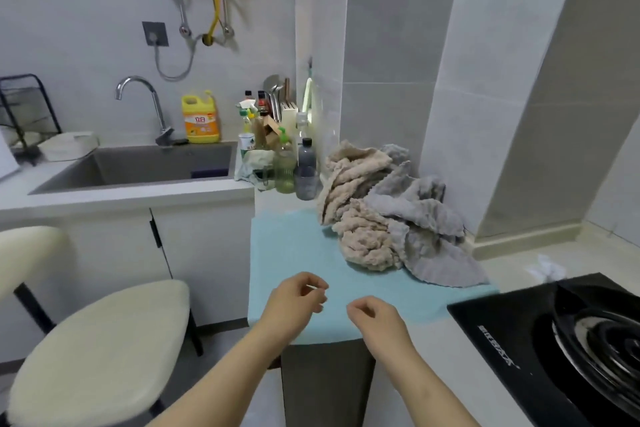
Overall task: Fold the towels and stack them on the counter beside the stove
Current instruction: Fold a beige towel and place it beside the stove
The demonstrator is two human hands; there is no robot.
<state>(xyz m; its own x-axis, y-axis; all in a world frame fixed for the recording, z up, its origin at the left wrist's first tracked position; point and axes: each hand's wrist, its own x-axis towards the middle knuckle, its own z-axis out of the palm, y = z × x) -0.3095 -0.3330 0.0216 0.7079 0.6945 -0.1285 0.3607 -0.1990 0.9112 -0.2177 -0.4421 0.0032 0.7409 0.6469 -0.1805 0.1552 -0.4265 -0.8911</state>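
— left of the stove (554, 350), on the counter (433, 357), the blue towel (294, 246) lies spread flat, and both our hands hover over its near edge.
— which hand is nearer the stove?
— our right hand (375, 321). our left hand (294, 302) is on the side away from the stove. the two are close together, about mid-edge. each has its fingers loosely curled with nothing between them, as far as we can see. whether they brush the cloth, we cannot tell.
— how does the towel run?
— its long axis seems to run toward and away from the stove, straight across us. so the near corners lie out to either side, one stove-ward for the right hand and one away from the stove for the left.
— and the coming move?
— we judge the hands must part along that edge, each out to its own corner, before any fold.
— anything in the way?
— the beige towel (360, 239) and the grey towel (426, 218), crumpled together, sit on the far, stove-side part of the blue one, beyond the stove's far left corner. we judge a fold carried away from us would meet that heap.
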